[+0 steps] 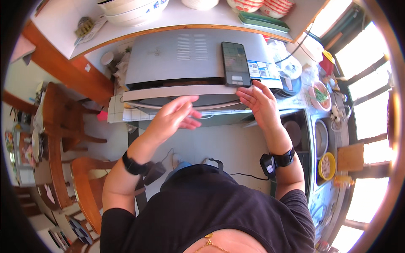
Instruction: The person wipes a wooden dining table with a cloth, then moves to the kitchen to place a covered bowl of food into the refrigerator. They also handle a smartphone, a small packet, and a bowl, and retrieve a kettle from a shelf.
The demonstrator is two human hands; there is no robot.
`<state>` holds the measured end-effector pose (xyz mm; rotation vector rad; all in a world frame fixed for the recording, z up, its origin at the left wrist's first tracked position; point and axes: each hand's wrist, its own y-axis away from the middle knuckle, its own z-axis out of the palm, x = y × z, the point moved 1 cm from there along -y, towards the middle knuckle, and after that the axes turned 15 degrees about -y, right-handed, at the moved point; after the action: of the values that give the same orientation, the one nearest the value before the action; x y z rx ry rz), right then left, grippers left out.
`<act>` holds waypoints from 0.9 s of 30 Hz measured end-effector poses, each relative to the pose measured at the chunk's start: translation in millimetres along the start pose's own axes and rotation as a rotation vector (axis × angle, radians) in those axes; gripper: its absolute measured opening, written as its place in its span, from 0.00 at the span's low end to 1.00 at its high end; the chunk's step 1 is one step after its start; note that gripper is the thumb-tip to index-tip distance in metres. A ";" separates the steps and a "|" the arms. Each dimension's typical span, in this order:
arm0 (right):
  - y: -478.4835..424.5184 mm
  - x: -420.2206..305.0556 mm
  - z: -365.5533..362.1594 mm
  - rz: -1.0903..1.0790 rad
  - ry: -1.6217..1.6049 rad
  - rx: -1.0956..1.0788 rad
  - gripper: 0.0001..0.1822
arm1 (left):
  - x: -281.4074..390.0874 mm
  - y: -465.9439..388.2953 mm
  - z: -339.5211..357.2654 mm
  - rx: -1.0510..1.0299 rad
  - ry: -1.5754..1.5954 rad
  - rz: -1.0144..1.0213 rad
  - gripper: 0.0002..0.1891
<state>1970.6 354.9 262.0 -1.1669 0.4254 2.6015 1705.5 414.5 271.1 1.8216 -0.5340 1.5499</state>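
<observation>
Before me stands a silver-grey countertop oven or microwave [155, 64]. A dark gap shows between its body and its front door [177, 91], which has a curved handle [221, 106]. My left hand [175, 117] hovers over the door's front, fingers spread and holding nothing. On the appliance's top lies a black smartphone [236, 61], its near end reaching the front edge. My right hand [261, 102] is palm up beside that near end, fingers apart. Whether its fingertips touch the phone or the door corner, I cannot tell. Both wrists wear black straps with small devices.
Above the appliance, a shelf [202, 27] holds stacked bowls [136, 12] and a green tray [264, 21]. At right are a sink [292, 126], a yellow basket [327, 166] and a bowl of chopped greens [320, 95]. Wooden chairs [88, 186] stand at left. A cable hangs near my right arm.
</observation>
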 end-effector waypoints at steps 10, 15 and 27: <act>-16.2 12.1 23.1 -0.915 1.356 -0.048 0.17 | -41.7 62.7 -111.5 0.279 0.092 0.045 0.18; -37.7 18.6 23.0 -0.935 1.467 -0.015 0.23 | -47.7 71.8 -131.4 0.350 0.093 0.050 0.18; -27.6 2.2 -1.8 -0.939 1.275 -0.133 0.27 | -59.1 88.0 -105.4 0.471 0.126 0.059 0.17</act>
<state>1980.1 380.0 254.8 -2.2245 -0.1194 0.9063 1559.4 422.8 240.5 2.0397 -0.1692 1.9376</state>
